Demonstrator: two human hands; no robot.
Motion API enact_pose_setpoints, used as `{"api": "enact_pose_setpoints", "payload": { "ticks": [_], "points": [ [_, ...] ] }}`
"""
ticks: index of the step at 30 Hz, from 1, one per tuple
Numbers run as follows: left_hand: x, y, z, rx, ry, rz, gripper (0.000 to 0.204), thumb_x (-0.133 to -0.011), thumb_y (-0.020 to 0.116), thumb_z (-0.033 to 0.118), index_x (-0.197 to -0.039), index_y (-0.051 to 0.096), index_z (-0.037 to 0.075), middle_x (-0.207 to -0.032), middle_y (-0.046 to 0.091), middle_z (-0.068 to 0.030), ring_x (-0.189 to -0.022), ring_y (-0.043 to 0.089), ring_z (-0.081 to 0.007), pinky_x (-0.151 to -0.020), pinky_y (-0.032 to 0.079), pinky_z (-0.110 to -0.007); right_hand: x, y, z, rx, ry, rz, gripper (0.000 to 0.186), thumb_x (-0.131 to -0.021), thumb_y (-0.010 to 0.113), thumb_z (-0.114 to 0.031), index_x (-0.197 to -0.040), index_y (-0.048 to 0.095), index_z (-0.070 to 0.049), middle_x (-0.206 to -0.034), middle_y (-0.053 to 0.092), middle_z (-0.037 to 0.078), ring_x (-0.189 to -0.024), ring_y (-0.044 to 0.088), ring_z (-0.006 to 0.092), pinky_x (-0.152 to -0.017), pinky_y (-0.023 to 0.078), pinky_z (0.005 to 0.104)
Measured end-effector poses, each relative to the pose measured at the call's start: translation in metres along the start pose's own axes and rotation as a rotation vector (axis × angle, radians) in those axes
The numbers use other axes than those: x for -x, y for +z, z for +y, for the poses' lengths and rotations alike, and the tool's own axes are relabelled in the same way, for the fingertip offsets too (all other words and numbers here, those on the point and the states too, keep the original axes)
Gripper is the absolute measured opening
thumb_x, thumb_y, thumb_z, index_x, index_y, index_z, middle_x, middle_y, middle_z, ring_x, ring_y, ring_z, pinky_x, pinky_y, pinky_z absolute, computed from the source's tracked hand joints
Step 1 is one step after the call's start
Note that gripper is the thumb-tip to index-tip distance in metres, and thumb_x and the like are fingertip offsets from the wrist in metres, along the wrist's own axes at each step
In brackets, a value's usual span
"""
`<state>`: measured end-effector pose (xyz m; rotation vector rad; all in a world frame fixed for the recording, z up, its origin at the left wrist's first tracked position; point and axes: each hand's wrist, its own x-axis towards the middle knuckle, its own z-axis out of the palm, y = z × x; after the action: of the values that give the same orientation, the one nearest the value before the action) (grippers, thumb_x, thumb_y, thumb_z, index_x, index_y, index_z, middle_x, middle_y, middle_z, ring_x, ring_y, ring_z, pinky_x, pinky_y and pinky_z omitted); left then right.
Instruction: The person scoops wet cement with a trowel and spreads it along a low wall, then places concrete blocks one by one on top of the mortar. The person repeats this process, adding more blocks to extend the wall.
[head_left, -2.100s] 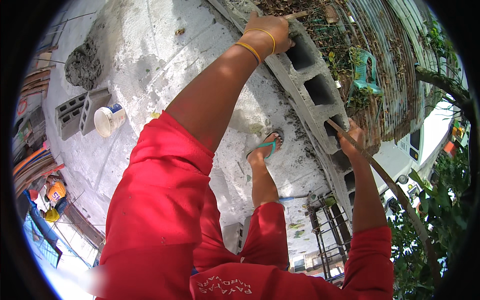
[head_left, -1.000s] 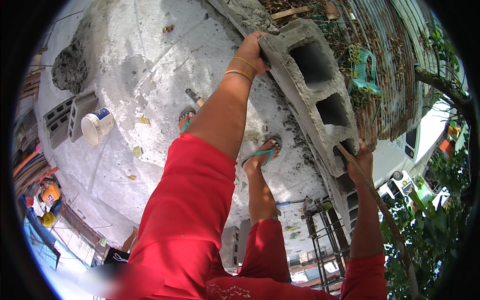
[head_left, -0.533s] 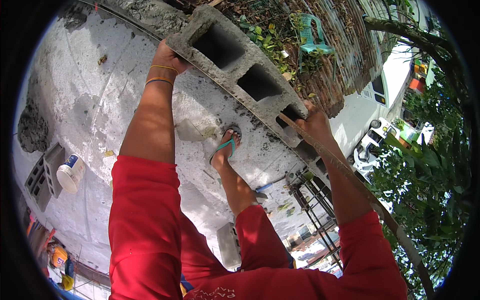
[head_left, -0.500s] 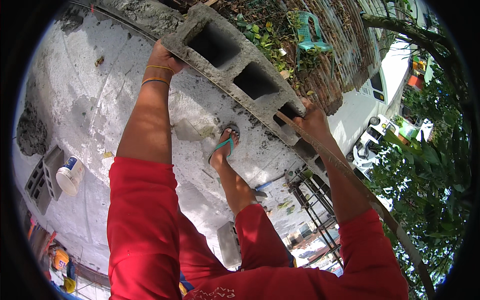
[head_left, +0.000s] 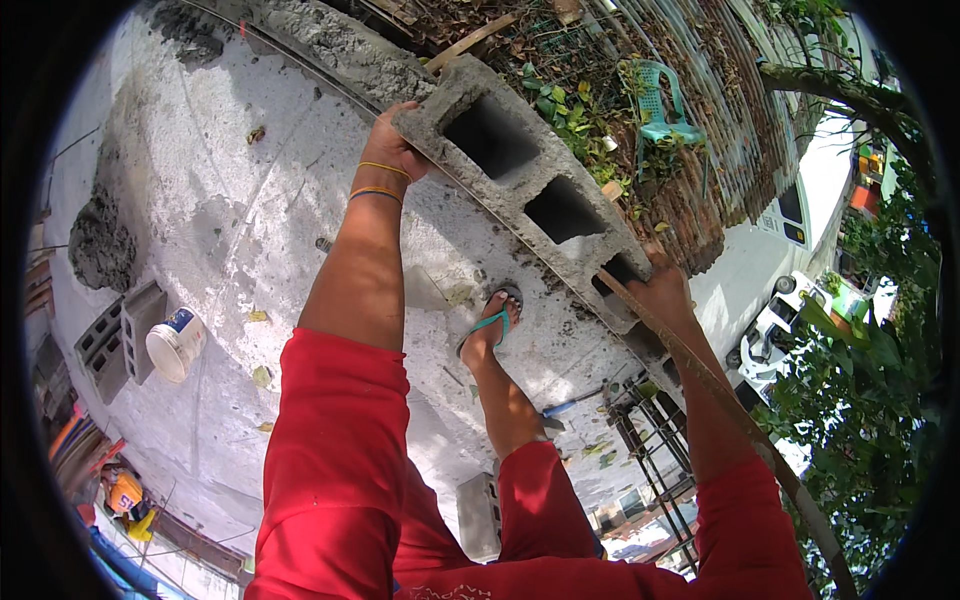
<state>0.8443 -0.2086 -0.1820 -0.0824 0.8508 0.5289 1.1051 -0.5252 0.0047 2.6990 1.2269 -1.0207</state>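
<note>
A grey hollow concrete block [head_left: 510, 183] lies along the top of a block wall, its open cells facing up. My left hand [head_left: 398, 148] is closed on its left end, fingers hooked round the near corner. At the opposite end, my right hand [head_left: 657, 292] grips the block's edge, partly turned out of sight. Rough wet-looking mortar [head_left: 335, 48] covers the wall top left of the block. A thin string line runs along the wall's near side, close under my left hand. A long narrow wooden strip [head_left: 745, 425] slants past my right forearm.
On the concrete ground are a white bucket [head_left: 174, 346], more hollow blocks [head_left: 140, 330], a mortar heap [head_left: 101, 240] and another block [head_left: 478, 515] near my legs. Steel-bar framework [head_left: 655, 450] stands right. Beyond the wall are a green plastic chair [head_left: 664, 110], rusty corrugated sheets [head_left: 690, 195] and branches.
The whole view has shifted, so the block, both hands and the surroundings appear farther right and mostly lower. Both hands keep their hold on the block.
</note>
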Motion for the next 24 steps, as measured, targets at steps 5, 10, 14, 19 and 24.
{"api": "enact_pose_setpoints", "payload": {
  "ticks": [5, 10, 14, 19, 24],
  "points": [
    [0.027, 0.016, 0.002, -0.094, -0.039, 0.139, 0.059, -0.103, 0.049, 0.042, -0.140, 0.055, -0.003, -0.143, 0.059, -0.0221, -0.136, 0.053, -0.0387, -0.117, 0.035, -0.060, 0.003, -0.012, -0.007, -0.139, 0.199, -0.135, 0.056, -0.078, 0.074, -0.012, -0.132, 0.063, 0.000, -0.120, 0.070, 0.025, -0.113, 0.068, 0.0381, -0.099, 0.052, 0.0411],
    [0.084, 0.002, 0.007, -0.352, -0.053, 0.291, 0.091, -0.105, 0.042, 0.057, -0.163, 0.002, -0.002, -0.171, 0.000, -0.0248, -0.158, 0.006, -0.0414, -0.125, 0.007, -0.061, 0.017, -0.022, -0.008, -0.195, -0.084, -0.054, 0.052, -0.087, 0.074, -0.009, -0.136, 0.060, 0.000, -0.128, 0.068, 0.022, -0.119, 0.066, 0.0295, -0.103, 0.050, 0.0398],
    [0.130, -0.067, 0.000, -0.529, -0.128, 0.362, 0.092, -0.104, 0.045, 0.059, -0.165, 0.007, 0.001, -0.171, 0.010, -0.0245, -0.158, 0.015, -0.0359, -0.126, 0.014, -0.056, 0.033, -0.017, -0.008, -0.148, -0.110, 0.055, 0.051, -0.090, 0.073, -0.010, -0.138, 0.059, -0.001, -0.130, 0.066, 0.021, -0.122, 0.063, 0.0314, -0.105, 0.049, 0.0398],
    [0.198, -0.215, -0.004, -0.938, -0.222, 0.552, 0.078, -0.102, 0.050, 0.059, -0.157, 0.038, 0.004, -0.156, 0.045, -0.0152, -0.135, 0.049, -0.0270, -0.109, 0.039, -0.045, 0.056, -0.011, -0.011, -0.061, -0.054, 0.129, 0.054, -0.095, 0.069, -0.020, -0.143, 0.055, 0.002, -0.134, 0.063, 0.022, -0.124, 0.062, 0.0332, -0.106, 0.048, 0.0428],
    [0.332, -0.343, 0.024, -0.999, -0.115, 0.466, 0.061, -0.103, 0.055, 0.046, -0.143, 0.057, 0.001, -0.141, 0.062, -0.0139, -0.121, 0.060, -0.0251, -0.098, 0.048, -0.035, 0.072, -0.010, -0.031, -0.037, -0.001, 0.254, 0.053, -0.096, 0.067, -0.022, -0.142, 0.054, 0.002, -0.138, 0.060, 0.023, -0.128, 0.059, 0.0349, -0.108, 0.048, 0.0443]
  ]
}}
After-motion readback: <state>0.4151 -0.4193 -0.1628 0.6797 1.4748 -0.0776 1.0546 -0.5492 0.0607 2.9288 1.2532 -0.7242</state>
